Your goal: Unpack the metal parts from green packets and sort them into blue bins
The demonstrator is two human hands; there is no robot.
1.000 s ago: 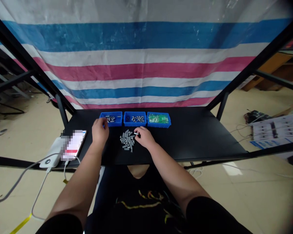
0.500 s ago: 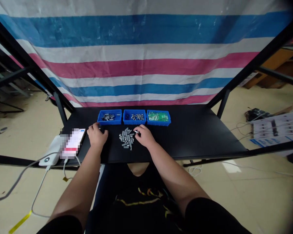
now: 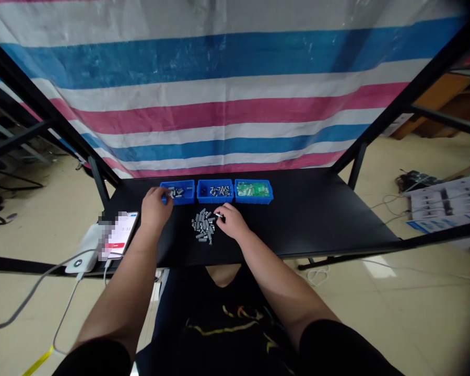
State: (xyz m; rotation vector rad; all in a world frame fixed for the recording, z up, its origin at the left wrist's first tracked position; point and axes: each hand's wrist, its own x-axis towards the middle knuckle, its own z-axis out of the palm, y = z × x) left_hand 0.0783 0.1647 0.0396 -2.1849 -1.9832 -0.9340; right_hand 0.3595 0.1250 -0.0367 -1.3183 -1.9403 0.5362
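My left hand (image 3: 155,208) reaches over the left end of the left blue bin (image 3: 185,201), its fingers curved with a gap between thumb and fingers. Small dark grey and silver pieces (image 3: 177,192) lie in that bin. My right hand (image 3: 232,221) is closed on a small shiny metal pin (image 3: 219,215), pinched between thumb and fingertips; its exact kind is too small to make out. Just left of it, a loose pile of grey cylindrical pieces with silver ends (image 3: 203,225) lies on the black table (image 3: 305,219).
The middle blue bin (image 3: 215,200) holds small silver metal parts. The right blue bin (image 3: 254,199) contains green and clear-wrapped items. A phone (image 3: 121,232) and a white power bank (image 3: 84,250) with cables lie at the left. A striped sheet (image 3: 223,104) hangs behind the table.
My left hand has moved forward from the table in front of the left bin to over its end. My right hand stays beside the pile, still pinching the metal pin.
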